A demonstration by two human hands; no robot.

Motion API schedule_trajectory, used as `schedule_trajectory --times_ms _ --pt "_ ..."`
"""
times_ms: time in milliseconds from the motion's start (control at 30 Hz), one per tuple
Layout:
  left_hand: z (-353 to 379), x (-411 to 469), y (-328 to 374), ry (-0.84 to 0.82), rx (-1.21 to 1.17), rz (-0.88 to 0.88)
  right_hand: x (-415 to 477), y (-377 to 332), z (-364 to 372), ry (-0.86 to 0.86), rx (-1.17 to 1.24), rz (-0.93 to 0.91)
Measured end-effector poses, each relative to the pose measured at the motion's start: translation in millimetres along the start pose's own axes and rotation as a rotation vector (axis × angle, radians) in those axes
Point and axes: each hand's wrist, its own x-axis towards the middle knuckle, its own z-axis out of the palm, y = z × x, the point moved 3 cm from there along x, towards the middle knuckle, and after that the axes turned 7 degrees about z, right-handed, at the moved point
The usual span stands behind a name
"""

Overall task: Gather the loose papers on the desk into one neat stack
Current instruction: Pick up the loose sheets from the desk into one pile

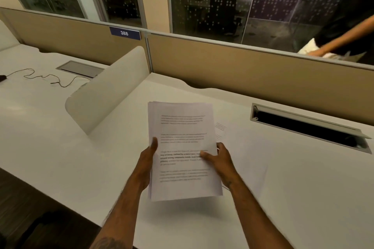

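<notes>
Head view shows a wide white desk [293, 188] with one or two loose sheets [242, 159] lying flat on it, just right of and partly under the sheaf of printed papers [182, 147], which is lifted above the desktop near its middle. The sheaf looks light, limp and slippery sheet on sheet, its edges slightly fanned, so I judge it is best pinched at both long edges and tapped square on the desk. The left hand [146, 164] clasps the sheaf's left edge, thumb on top, while the right hand [219, 160] clasps its right edge likewise.
</notes>
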Motion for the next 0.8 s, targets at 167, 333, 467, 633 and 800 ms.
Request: schedule_trajectory --times_ms 167,333,467,633,800 --pt "-1.7 5.3 -13.4 0.082 0.051 0.003 14.5 9.9 -32.2 0.121 0.061 0.074" --pt "-3.5 6.3 -14.4 0.121 0.023 0.014 19.1 62.8 -114.8 0.689 -0.487 0.474" --pt "-5.7 6.6 -11.8 0.133 0.026 0.036 21.1 82.5 -124.5 0.645 -0.526 0.611" --pt "-11.2 6.9 -11.1 0.144 0.045 0.027 32.7 83.3 -137.0 0.626 -0.259 0.680" --pt "-17.0 5.4 -8.7 0.155 0.059 0.034 24.5 42.6 -171.6 0.626 -0.153 0.355"
